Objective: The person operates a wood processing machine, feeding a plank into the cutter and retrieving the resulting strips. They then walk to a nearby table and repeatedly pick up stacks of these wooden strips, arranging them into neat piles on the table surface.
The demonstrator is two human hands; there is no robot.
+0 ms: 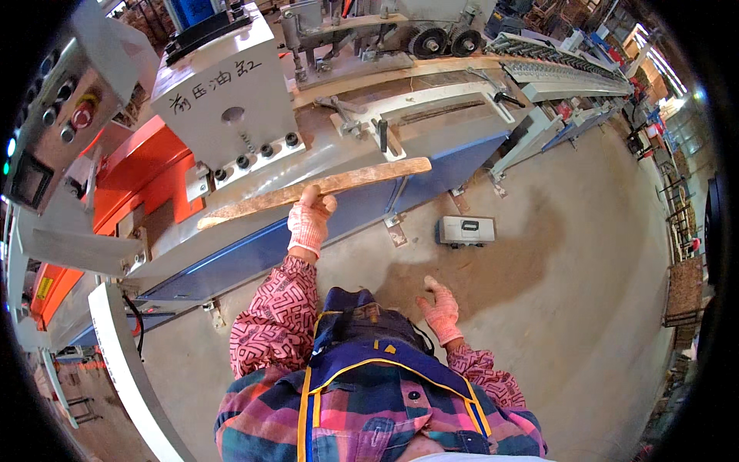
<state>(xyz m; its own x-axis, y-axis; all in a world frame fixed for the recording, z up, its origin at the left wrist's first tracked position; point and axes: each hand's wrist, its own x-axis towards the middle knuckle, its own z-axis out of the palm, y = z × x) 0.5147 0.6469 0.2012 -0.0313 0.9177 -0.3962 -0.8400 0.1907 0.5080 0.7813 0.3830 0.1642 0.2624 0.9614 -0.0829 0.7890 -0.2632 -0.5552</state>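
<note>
My left hand (309,221), in a pale pink knit glove, is closed around a long, slightly curved wooden strip (362,178). The strip lies crosswise above the front edge of the machine bed, its left end lower and nearer to me. Rough, brownish wood shows along its length. My right hand (441,309), gloved alike, hangs low at my right side over the floor. Its fingers are partly stretched and apart, and nothing shows in it.
A grey block (223,92) with black bolts stands on the bed, beside orange-red metal parts (146,173). Buttons and a red knob fill the control panel (73,108) at far left. A metal toolbox (466,230) sits on the floor. A roller conveyor (566,75) extends far right.
</note>
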